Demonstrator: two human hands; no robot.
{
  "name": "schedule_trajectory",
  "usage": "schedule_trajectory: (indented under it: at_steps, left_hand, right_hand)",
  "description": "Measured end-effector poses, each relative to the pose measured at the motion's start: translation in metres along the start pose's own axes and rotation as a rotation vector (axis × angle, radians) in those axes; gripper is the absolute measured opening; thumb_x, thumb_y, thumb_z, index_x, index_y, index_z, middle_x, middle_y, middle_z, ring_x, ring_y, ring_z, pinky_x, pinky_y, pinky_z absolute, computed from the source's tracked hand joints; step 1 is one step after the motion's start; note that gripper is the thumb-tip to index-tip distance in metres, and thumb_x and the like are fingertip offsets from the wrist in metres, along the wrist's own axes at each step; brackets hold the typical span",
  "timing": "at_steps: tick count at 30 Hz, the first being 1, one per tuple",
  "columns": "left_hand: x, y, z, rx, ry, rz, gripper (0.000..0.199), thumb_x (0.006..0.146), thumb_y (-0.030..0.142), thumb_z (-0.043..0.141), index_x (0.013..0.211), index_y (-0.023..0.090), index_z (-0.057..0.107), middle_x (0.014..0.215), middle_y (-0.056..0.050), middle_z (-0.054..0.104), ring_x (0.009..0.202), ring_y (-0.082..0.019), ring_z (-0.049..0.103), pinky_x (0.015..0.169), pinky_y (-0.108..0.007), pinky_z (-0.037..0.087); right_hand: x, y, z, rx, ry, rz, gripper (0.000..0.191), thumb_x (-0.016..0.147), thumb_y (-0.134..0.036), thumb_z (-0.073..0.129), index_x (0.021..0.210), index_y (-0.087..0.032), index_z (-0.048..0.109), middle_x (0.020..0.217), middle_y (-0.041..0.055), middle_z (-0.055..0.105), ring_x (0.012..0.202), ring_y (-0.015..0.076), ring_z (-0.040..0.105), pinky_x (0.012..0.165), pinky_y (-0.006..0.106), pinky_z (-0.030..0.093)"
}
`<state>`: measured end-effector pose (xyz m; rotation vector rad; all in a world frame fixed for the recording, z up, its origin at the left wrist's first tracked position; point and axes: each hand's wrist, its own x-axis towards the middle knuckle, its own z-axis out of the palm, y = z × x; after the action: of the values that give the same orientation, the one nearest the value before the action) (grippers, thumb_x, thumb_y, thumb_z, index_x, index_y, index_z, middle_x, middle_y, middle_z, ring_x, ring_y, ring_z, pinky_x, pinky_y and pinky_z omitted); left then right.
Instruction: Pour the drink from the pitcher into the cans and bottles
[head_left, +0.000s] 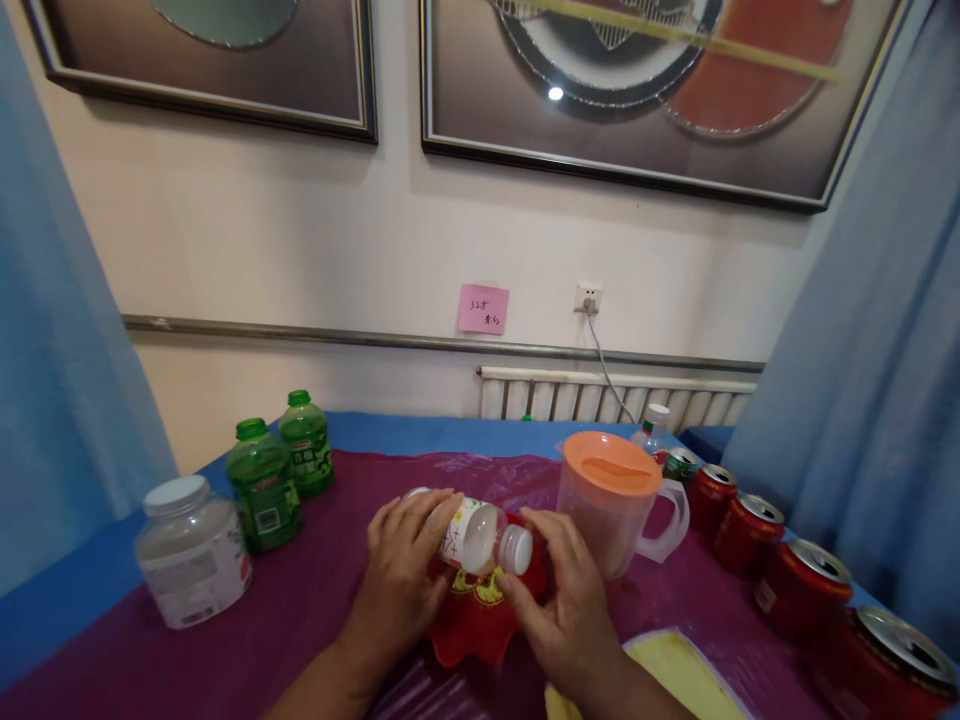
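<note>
A small clear plastic bottle [480,535] with a white flowered label lies tilted on its side above the table, its white cap [516,550] pointing right. My left hand [409,555] is wrapped round the bottle's body from the left. The thumb and fingers of my right hand [566,590] close round the cap, with the thumb at its lower edge. Beneath the bottle sits a red scalloped dish [469,635] with a yellow pattern, partly hidden by my hands. To the right of it stands a clear pitcher [600,520] with an orange lid.
Two green bottles [264,490] and a wide clear jar [193,560] stand at the left. Several red cans [802,590] line the right edge, with another bottle [654,430] behind. A yellow cloth [686,675] lies front right on the purple cover [300,620].
</note>
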<state>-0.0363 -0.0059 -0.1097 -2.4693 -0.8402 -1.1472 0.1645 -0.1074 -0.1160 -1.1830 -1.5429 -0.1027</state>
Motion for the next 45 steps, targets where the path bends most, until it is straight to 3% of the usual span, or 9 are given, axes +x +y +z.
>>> schedule_trajectory:
  at_steps: [3,9,15,19,23,27,33,45]
  left_hand:
    - [0.000,0.000,-0.001,0.004,0.001,0.010,0.055,0.085,0.023,0.059,0.139,0.025,0.052,0.132,-0.011,0.065,0.123,-0.030,0.055,0.109,-0.048,0.030]
    - [0.001,0.000,-0.002,0.005,-0.016,0.006,0.053,0.086,0.025,0.059,0.139,0.024,0.053,0.131,-0.010,0.066,0.123,-0.030,0.056,0.108,-0.047,0.031]
    - [-0.001,-0.003,0.002,-0.001,0.015,0.001,0.053,0.089,0.032,0.059,0.140,0.025,0.051,0.132,-0.010,0.065,0.123,-0.030,0.056,0.109,-0.047,0.030]
    - [-0.002,-0.003,0.002,-0.014,0.029,-0.024,0.050,0.089,0.029,0.057,0.139,0.025,0.052,0.133,-0.011,0.065,0.124,-0.030,0.055,0.109,-0.047,0.031]
    - [-0.002,-0.002,0.002,-0.018,0.009,-0.043,0.051,0.087,0.027,0.057,0.138,0.025,0.052,0.134,-0.011,0.064,0.124,-0.030,0.055,0.109,-0.047,0.032]
    - [-0.002,-0.001,0.002,-0.020,0.015,-0.033,0.050,0.088,0.032,0.058,0.137,0.025,0.054,0.132,-0.010,0.065,0.122,-0.030,0.056,0.108,-0.047,0.034]
    - [-0.001,0.000,0.002,-0.027,0.017,-0.014,0.052,0.088,0.028,0.058,0.139,0.024,0.053,0.133,-0.011,0.064,0.123,-0.030,0.055,0.109,-0.048,0.033]
    - [-0.002,-0.001,0.005,-0.054,-0.007,-0.054,0.053,0.087,0.030,0.057,0.139,0.026,0.052,0.135,-0.011,0.063,0.125,-0.030,0.054,0.108,-0.047,0.035]
  right_hand:
    - [0.002,0.003,0.000,0.015,-0.049,0.015,0.030,0.092,-0.029,0.063,0.121,-0.024,0.058,0.100,0.0054,0.066,0.089,0.0221,0.064,0.077,0.035,0.055]
    - [-0.001,0.007,-0.003,-0.049,-0.058,-0.122,0.044,0.091,-0.020,0.060,0.134,-0.022,0.053,0.120,0.0116,0.059,0.110,0.0263,0.058,0.092,0.043,0.052]
    - [0.002,0.003,-0.009,-0.087,-0.087,-0.256,0.051,0.090,-0.009,0.052,0.139,-0.020,0.050,0.124,0.0136,0.056,0.112,0.0273,0.056,0.092,0.047,0.051]
    - [0.006,-0.002,-0.008,-0.061,-0.099,-0.293,0.050,0.088,-0.001,0.048,0.132,-0.022,0.056,0.124,0.0121,0.055,0.114,0.0258,0.055,0.094,0.046,0.050]
    - [0.005,-0.003,-0.006,0.001,-0.093,-0.267,0.051,0.088,-0.001,0.049,0.132,-0.026,0.056,0.127,0.0105,0.054,0.117,0.0246,0.054,0.097,0.045,0.050]
    - [0.000,0.000,-0.003,0.023,-0.028,-0.153,0.054,0.090,-0.018,0.060,0.142,-0.023,0.047,0.135,0.0139,0.051,0.123,0.0280,0.052,0.102,0.048,0.049]
    - [0.001,0.001,-0.001,0.036,-0.004,-0.021,0.036,0.092,-0.023,0.061,0.128,-0.024,0.056,0.115,0.0094,0.062,0.106,0.0246,0.060,0.090,0.041,0.054]
    - [-0.001,0.003,0.003,0.065,0.017,-0.074,0.038,0.092,-0.020,0.060,0.129,-0.024,0.056,0.117,0.0100,0.061,0.109,0.0235,0.062,0.093,0.040,0.055]
